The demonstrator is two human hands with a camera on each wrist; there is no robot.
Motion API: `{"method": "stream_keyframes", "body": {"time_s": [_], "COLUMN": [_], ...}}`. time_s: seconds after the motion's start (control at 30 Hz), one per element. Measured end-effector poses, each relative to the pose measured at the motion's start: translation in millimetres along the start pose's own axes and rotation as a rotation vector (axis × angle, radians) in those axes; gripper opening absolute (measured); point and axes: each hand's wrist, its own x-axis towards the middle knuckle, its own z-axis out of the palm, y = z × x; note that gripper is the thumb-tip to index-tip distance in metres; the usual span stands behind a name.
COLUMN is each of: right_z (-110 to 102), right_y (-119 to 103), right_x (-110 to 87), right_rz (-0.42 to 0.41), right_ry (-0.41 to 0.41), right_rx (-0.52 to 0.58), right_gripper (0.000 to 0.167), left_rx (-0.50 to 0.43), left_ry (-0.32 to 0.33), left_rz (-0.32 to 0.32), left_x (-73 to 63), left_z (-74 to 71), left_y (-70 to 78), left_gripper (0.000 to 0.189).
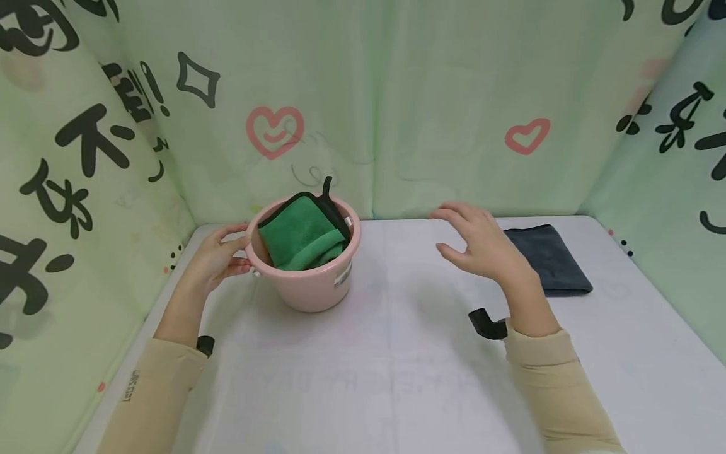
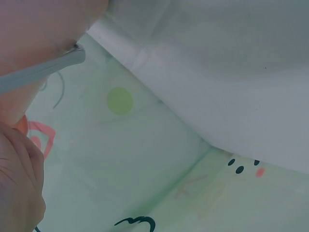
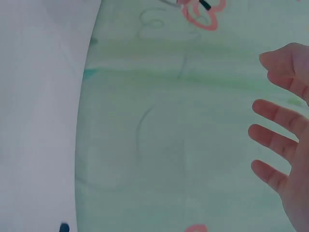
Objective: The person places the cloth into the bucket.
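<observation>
A pink bucket (image 1: 309, 293) stands upright on the white table at left of centre. In it lies a folded green cloth (image 1: 300, 230) with black edging and a black loop that sticks up past the rim. My left hand (image 1: 218, 255) is at the bucket's left side, its spread fingers right at the rim. The left wrist view shows the bucket (image 2: 43, 29) close up with its pale handle (image 2: 43, 71), and part of the hand (image 2: 19, 179). My right hand (image 1: 479, 243) hovers right of the bucket, fingers apart and nothing held; the right wrist view shows those spread fingers (image 3: 273, 135).
A folded dark grey cloth (image 1: 558, 265) lies on the table (image 1: 340, 391) at the right, partly behind my right wrist. Pale green curtains (image 1: 442, 82) with black lettering and red hearts enclose the table's back and sides.
</observation>
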Motion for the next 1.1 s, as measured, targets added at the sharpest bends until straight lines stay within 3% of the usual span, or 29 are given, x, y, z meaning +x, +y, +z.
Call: {"method": "stream_keyframes", "body": {"time_s": [0.27,0.5,0.77,0.93,1.1], "right_z": [-8.1,-1.5,6.5,14.7,22.2], "right_y": [48.1,93.1,121.3,132.4,138.0], "right_x": [-38.4,-75.4,-98.4,-107.6,-113.0], "right_rz": [0.215,0.335,0.502,0.546,0.579], "right_ry": [-0.034,-0.113,-0.344,-0.467,-0.533], "right_rx": [-0.031,-0.06,-0.029,-0.045,-0.047], "right_gripper": [0.045,0.051,0.07,0.077,0.08], "left_rx": [0.0,0.005,-0.014,-0.022,-0.034], "left_ry": [0.005,0.01,0.002,0.001,0.003], "left_rz": [-0.007,0.001,0.008,0.01,0.011], "left_x": [0.1,-0.9,-0.7,0.6,1.0], "left_z": [-1.4,-0.8,0.3,1.1,1.4], "left_y": [-1.5,-1.8,-1.2,-1.5,-1.8], "left_gripper": [0.054,0.054,0.054,0.053,0.051]}}
